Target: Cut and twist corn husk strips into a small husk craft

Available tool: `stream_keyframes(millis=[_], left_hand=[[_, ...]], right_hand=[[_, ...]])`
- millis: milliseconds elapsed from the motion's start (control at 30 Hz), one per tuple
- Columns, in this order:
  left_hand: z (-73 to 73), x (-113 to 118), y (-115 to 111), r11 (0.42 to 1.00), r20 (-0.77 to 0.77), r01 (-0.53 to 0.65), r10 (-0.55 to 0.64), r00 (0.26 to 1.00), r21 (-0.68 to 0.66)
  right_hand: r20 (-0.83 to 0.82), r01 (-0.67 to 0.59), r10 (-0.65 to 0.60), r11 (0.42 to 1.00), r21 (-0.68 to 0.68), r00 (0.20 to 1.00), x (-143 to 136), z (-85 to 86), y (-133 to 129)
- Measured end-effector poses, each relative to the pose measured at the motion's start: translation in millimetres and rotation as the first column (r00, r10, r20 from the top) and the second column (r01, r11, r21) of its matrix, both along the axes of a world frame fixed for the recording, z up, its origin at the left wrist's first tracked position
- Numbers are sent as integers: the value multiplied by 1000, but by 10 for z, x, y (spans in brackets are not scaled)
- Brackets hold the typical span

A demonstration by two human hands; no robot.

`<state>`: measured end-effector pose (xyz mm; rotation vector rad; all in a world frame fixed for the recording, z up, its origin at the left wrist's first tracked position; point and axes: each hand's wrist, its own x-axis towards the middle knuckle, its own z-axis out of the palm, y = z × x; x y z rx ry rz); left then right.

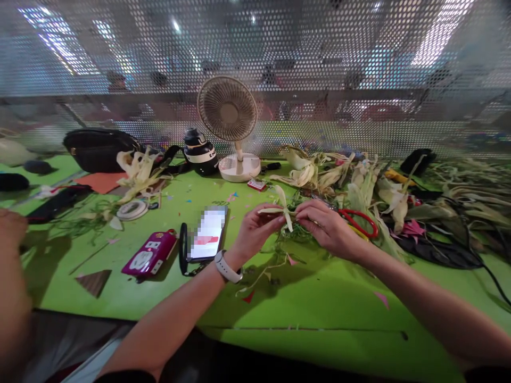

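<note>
Both of my hands meet over the green table around a small flower shape made of pale corn husk point(286, 209), its narrow petals spreading out. My left hand point(257, 229), with a white watch band on the wrist, pinches the husk flower from the left. From the right, my right hand point(325, 226) has its fingers closed at the flower's base; my fingers hide just what they grip there. Red-handled scissors point(361, 222) lie just beyond my right hand. Green husk shreds point(303, 234) lie below the hands.
A phone with a lit screen point(208, 234) and a purple case point(150, 255) lie left of my hands. Behind stand a white fan point(228, 109) and a black bottle point(200, 154). Corn husks point(367, 181) heap at the right. Another person's arm point(11, 287) is at far left.
</note>
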<state>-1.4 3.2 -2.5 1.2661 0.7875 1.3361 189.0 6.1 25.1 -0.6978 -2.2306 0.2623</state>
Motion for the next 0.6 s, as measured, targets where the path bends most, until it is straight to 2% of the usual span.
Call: stream_keyframes(millis=[133, 267, 400, 500, 600], left_hand=[[12, 3, -13, 1000, -32, -15, 16, 999, 26], [27, 4, -38, 1000, -86, 9, -12, 996, -29], [44, 23, -66, 998, -157, -59, 54, 986, -25], [41, 39, -77, 995, -87, -99, 96, 992, -31], [33, 50, -85, 994, -11, -64, 64, 998, -86]], right_hand=[[22, -5, 5, 1000, 14, 1000, 12, -11, 15], [83, -28, 25, 999, 29, 996, 45, -8, 31], [126, -22, 14, 998, 62, 992, 48, -2, 17], [147, -25, 12, 996, 81, 989, 35, 7, -7], [164, -44, 28, 994, 96, 986, 24, 8, -17]])
